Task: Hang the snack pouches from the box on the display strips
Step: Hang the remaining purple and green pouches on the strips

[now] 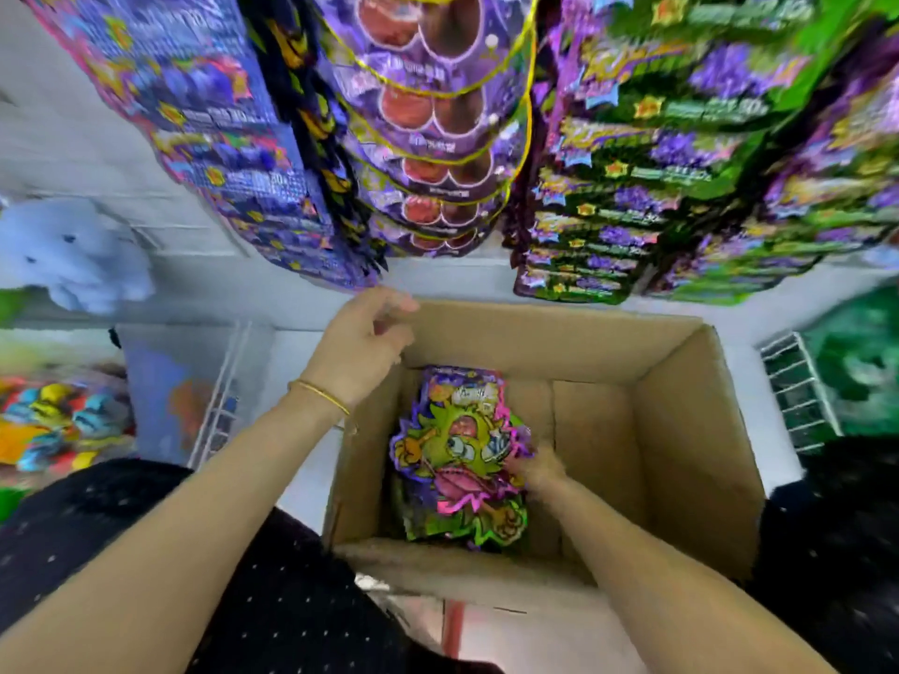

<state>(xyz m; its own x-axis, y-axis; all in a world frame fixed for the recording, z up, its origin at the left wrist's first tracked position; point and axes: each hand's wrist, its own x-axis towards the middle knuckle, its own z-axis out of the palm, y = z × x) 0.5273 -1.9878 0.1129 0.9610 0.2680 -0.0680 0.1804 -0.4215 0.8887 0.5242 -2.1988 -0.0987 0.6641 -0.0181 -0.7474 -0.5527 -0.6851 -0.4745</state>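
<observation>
The left hand [362, 342] hovers loosely curled and empty over the far-left corner of the open brown cardboard box [681, 430], while the blurred right hand [537, 471] touches the green-and-purple monster-printed snack pouch [457, 454] lying inside, grip unclear, below hanging purple pouches [438, 138].

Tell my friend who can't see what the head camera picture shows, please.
A person's right hand reaches into a cardboard box to the top snack pouch, green and purple with a cartoon face. The left hand hovers over the box's far edge, holding nothing. Above hang rows of purple and green pouches.
</observation>
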